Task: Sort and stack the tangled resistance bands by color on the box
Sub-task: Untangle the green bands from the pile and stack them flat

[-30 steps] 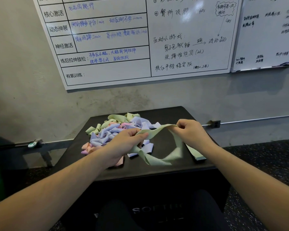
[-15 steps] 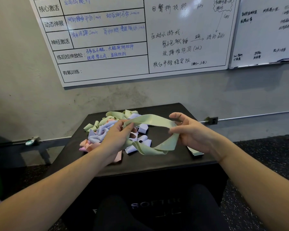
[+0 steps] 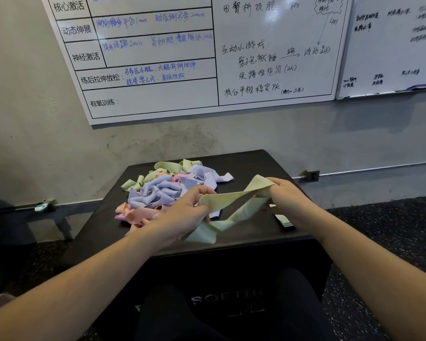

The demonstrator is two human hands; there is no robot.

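Lowered since before, both hands' curled fingers (image 3: pixel 202 190) pinch the green band (image 3: pixel 231 200) stretched between them.

matt rubbery green band (image 3: pixel 234 199), matt black box (image 3: pixel 246 166)

Dim, even indoor light is falling from above. Glare is washing out part of the whiteboard (image 3: pixel 268 11). The wide lens is bending the board's edges, and soft blur is smearing the handwriting and forearms near the frame's borders.

A large whiteboard (image 3: pixel 207 57) with handwritten Chinese notes hangs at twelve o'clock; a second whiteboard (image 3: pixel 391 45) at two o'clock
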